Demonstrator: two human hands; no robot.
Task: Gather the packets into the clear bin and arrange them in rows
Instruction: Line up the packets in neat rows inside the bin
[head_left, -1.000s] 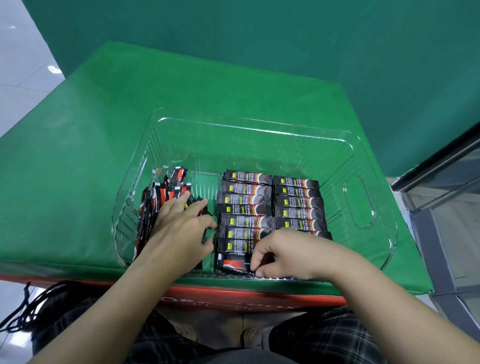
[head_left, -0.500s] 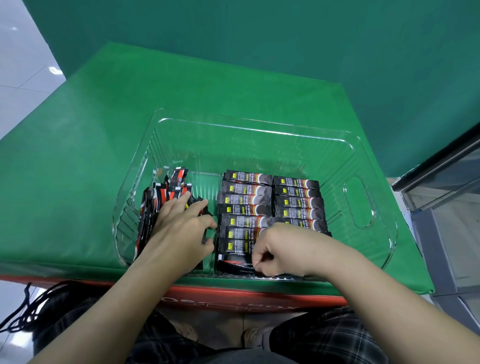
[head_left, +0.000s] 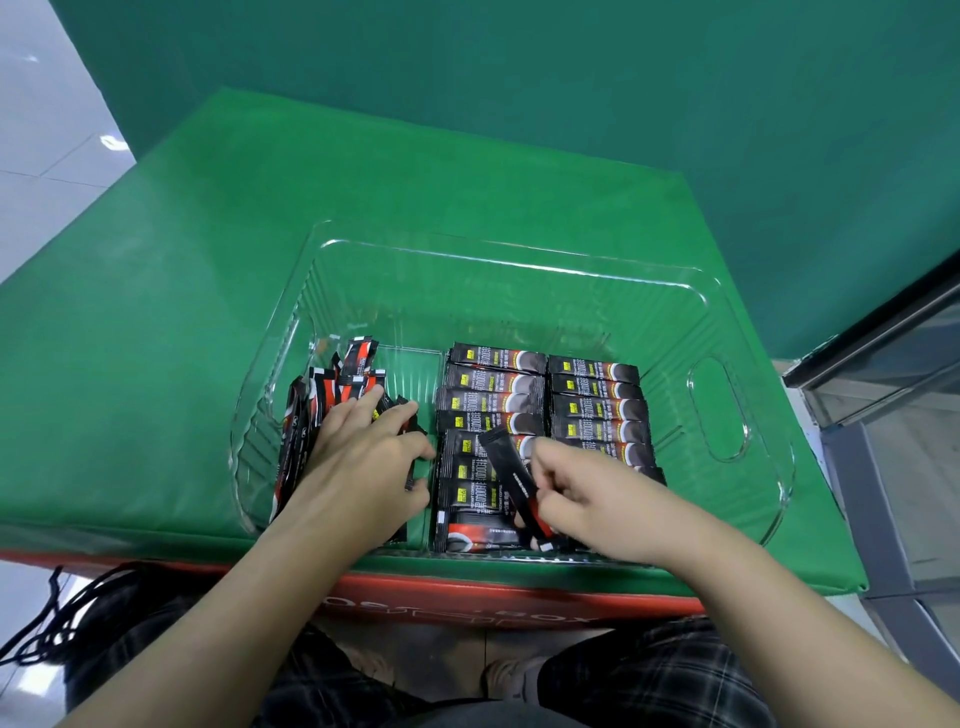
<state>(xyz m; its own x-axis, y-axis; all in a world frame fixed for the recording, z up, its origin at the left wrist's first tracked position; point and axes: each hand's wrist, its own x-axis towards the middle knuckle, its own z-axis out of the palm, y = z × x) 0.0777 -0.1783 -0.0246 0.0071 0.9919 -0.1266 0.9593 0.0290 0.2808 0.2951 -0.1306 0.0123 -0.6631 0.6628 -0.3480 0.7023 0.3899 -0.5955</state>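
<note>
Since the earlier frame the right hand (head_left: 597, 499) has come up off the near end of the rows, lifting one packet (head_left: 511, 480) clear; it now pinches that packet's lower end between thumb and curled fingers, the strip tilted with its top leaning left over the middle row. The left hand (head_left: 363, 462) has not moved: it rests with fingers spread and lightly bent on the loose pile of packets (head_left: 322, 410) bunched on edge against the left wall of the clear bin (head_left: 727, 415). Between and beyond the hands, two neat rows of packets (head_left: 545, 400) lie flat on the bin floor. The bin sits on the green table (head_left: 182, 291).
</note>
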